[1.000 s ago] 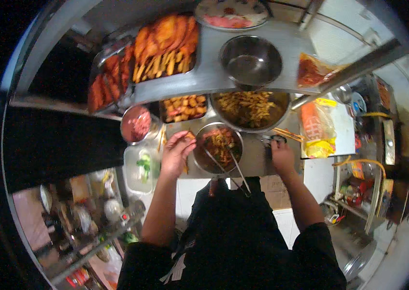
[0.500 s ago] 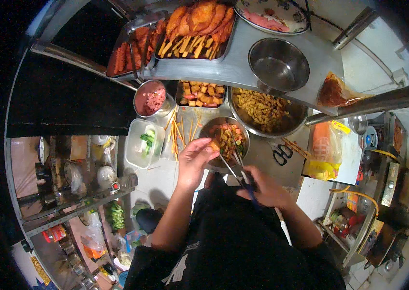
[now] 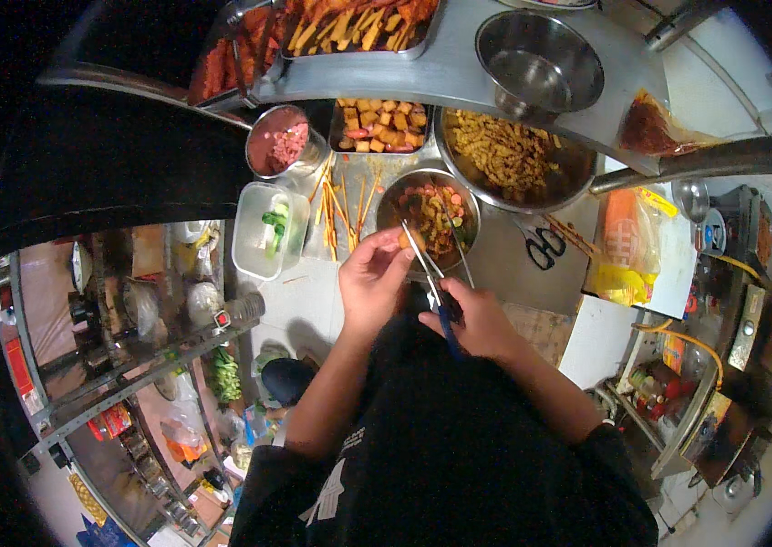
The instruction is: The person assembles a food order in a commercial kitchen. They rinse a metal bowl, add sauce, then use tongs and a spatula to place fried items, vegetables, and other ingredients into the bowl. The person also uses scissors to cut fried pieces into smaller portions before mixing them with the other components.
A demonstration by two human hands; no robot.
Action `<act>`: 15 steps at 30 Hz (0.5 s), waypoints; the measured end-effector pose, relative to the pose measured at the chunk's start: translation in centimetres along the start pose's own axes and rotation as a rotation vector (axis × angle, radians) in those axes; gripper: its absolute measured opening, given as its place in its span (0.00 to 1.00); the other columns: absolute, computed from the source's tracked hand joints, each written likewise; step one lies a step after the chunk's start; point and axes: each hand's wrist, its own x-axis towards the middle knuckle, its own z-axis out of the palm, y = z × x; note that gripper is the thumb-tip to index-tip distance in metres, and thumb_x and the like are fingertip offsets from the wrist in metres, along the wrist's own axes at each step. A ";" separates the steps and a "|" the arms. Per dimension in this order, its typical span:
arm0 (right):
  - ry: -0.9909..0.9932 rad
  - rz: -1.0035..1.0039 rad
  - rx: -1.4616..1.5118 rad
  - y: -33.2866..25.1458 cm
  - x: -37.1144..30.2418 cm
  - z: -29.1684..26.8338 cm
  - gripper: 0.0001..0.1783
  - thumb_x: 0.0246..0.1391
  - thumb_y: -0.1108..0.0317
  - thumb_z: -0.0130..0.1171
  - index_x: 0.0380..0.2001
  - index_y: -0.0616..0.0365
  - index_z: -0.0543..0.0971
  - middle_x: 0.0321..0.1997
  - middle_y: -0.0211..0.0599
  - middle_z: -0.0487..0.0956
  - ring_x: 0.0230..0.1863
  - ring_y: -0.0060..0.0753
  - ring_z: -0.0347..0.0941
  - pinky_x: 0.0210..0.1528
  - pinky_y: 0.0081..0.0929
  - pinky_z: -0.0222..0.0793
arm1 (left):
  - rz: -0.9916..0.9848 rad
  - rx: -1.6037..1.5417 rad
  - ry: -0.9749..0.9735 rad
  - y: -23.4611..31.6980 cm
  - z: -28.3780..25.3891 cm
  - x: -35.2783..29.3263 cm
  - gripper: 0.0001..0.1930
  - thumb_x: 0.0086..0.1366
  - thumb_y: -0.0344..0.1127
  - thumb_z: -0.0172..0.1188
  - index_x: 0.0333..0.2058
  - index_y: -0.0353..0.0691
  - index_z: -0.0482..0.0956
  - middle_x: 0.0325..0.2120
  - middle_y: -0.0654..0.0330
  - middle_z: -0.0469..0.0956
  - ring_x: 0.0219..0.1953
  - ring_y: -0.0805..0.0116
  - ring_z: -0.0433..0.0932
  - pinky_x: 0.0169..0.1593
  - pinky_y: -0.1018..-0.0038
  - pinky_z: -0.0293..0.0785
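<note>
My left hand point(image 3: 369, 284) pinches a small orange-brown piece of food point(image 3: 416, 242) between thumb and fingers. My right hand point(image 3: 479, 325) grips scissors point(image 3: 445, 314) with blue handles and long metal blades. The blades are parted and point up toward the food piece; one crosses close by it. Whether they touch it I cannot tell. Just beyond the fingertips stands a steel bowl point(image 3: 385, 193), holding chopped food point(image 3: 445, 211) with pink slices and yellowish-brown pieces.
Behind stand a tray of browned cubes point(image 3: 384, 125), a large bowl of yellowish-brown pieces point(image 3: 504, 159) and a pink-filled metal container point(image 3: 283, 146). Left are a clear tub point(image 3: 255, 242) and wooden sticks point(image 3: 338, 214). Black-handled scissors point(image 3: 544, 248) lie right. A metal shelf point(image 3: 386, 87) overhangs the back.
The view has tipped, so the counter sits higher. The scissors have swung left and closer to the piece in my left hand, which still pinches it.
</note>
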 end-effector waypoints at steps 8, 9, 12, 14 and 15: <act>-0.030 0.207 -0.073 0.9 -1.4 0.1 0.27 0.51 0.53 0.71 0.45 0.61 0.75 0.29 0.53 0.80 0.33 0.54 0.80 0.34 0.41 0.73 | -0.064 0.038 0.008 -0.7 -0.1 0.1 0.14 0.62 0.20 0.64 0.47 0.33 0.78 0.39 0.62 0.80 0.42 0.76 0.77 0.50 0.77 0.74; -0.041 0.208 -0.076 0.7 -1.4 -0.2 0.28 0.51 0.52 0.71 0.46 0.61 0.74 0.31 0.53 0.80 0.34 0.54 0.80 0.35 0.41 0.73 | -0.110 -0.002 0.009 -0.6 -0.2 0.2 0.14 0.63 0.21 0.64 0.47 0.33 0.78 0.40 0.62 0.80 0.42 0.76 0.78 0.50 0.76 0.75; -0.086 0.218 -0.033 -0.2 -1.3 -0.6 0.31 0.51 0.51 0.71 0.49 0.60 0.72 0.35 0.52 0.81 0.37 0.54 0.80 0.38 0.41 0.73 | -0.226 -0.110 0.027 -0.5 -0.5 0.3 0.13 0.64 0.23 0.63 0.48 0.33 0.79 0.39 0.61 0.81 0.40 0.73 0.79 0.48 0.74 0.77; -0.114 0.223 0.016 -0.7 -1.0 -0.8 0.33 0.51 0.50 0.71 0.51 0.59 0.70 0.38 0.52 0.80 0.39 0.54 0.79 0.40 0.42 0.73 | -0.228 -0.075 -0.013 -0.4 -0.4 0.0 0.13 0.64 0.23 0.63 0.48 0.33 0.79 0.39 0.61 0.81 0.40 0.73 0.80 0.48 0.74 0.77; -0.125 0.220 0.041 -0.8 -0.9 -0.7 0.34 0.51 0.50 0.71 0.52 0.59 0.69 0.39 0.51 0.80 0.40 0.54 0.79 0.41 0.42 0.73 | -0.226 -0.066 -0.029 -0.4 -0.4 -0.1 0.13 0.65 0.23 0.63 0.48 0.33 0.78 0.39 0.61 0.81 0.41 0.73 0.80 0.48 0.75 0.77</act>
